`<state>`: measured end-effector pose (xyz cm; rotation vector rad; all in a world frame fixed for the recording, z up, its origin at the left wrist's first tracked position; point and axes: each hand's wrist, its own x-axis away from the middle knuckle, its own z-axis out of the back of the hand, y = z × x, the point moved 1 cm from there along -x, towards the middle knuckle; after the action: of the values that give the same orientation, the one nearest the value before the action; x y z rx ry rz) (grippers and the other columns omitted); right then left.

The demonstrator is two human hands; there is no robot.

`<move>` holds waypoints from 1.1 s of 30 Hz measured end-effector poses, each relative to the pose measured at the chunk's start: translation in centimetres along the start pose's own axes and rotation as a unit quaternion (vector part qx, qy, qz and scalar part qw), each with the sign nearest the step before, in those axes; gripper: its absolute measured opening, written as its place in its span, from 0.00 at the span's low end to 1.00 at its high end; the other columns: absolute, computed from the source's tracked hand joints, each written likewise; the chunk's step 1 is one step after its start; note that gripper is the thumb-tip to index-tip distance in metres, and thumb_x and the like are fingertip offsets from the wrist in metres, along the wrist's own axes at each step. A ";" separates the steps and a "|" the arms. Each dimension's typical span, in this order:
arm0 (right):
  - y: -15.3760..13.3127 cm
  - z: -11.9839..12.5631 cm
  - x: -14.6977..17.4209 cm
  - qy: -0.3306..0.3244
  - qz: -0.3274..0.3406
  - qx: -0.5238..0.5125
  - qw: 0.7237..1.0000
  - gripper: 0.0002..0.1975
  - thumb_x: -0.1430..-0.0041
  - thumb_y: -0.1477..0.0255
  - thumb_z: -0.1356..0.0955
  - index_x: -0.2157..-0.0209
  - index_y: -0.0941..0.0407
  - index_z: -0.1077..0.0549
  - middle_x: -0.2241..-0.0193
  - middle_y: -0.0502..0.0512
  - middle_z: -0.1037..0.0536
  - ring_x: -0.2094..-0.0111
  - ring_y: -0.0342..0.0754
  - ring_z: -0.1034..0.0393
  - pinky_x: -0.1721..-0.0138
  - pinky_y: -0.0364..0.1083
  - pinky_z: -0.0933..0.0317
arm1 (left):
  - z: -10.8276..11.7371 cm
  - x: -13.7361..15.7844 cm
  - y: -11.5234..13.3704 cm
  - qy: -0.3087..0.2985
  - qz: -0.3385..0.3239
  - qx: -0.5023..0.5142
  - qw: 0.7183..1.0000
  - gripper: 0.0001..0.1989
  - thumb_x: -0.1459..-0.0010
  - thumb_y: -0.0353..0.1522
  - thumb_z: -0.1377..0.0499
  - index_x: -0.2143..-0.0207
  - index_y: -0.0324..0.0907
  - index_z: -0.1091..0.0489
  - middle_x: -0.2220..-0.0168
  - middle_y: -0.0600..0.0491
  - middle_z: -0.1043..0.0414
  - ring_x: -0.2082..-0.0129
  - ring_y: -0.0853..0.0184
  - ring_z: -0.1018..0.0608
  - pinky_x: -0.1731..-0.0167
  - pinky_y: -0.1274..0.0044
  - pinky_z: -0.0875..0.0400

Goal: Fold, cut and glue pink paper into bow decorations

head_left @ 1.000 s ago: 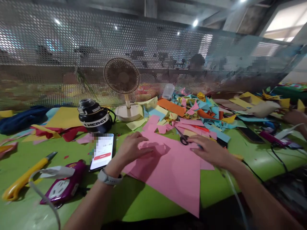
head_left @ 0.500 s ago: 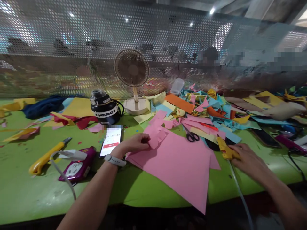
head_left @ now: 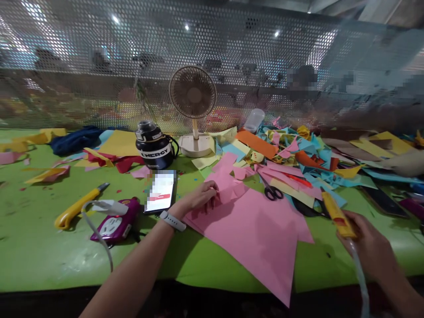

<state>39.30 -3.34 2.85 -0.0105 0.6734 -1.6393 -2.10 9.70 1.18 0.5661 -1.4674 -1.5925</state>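
My left hand (head_left: 206, 197), with a grey band at the wrist, has its fingers curled on a folded pink paper piece (head_left: 228, 191). That piece lies over a large pink sheet (head_left: 255, 234), whose corner hangs past the table's front edge. At the right, my right hand (head_left: 366, 236) grips a yellow glue gun (head_left: 338, 216) with its nozzle pointing up and away and a pale cord hanging below. Dark-handled scissors (head_left: 273, 193) rest at the sheet's far edge, their blades partly among pink scraps.
Paper scraps (head_left: 298, 150) are heaped at the back right. A fan (head_left: 193, 92) and a black bottle (head_left: 154, 152) stand behind. Leftward lie a phone (head_left: 161, 190), a purple power strip (head_left: 115, 223) with a plug, and a yellow-handled cutter (head_left: 79, 207). A perforated screen (head_left: 232, 48) closes the back.
My right hand has lifted the glue gun off the table and tilted it upright. My left hand has shifted slightly on the pink paper. The view has turned a little left.
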 end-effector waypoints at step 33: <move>-17.2 -10.0 -1.9 -0.331 -0.103 -0.348 0.871 0.17 0.53 0.54 0.27 0.71 0.54 0.26 0.82 0.48 0.32 0.83 0.43 0.42 0.83 0.44 0.43 | -1.8 -0.1 0.7 0.118 0.005 0.188 0.975 0.08 0.51 0.38 0.50 0.76 0.43 0.38 0.90 0.63 0.47 0.91 0.73 0.43 0.88 0.80 0.44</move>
<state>20.39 2.99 2.65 -1.1519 0.6939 -1.3717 -0.38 8.78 1.43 0.9283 -1.5901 -1.1948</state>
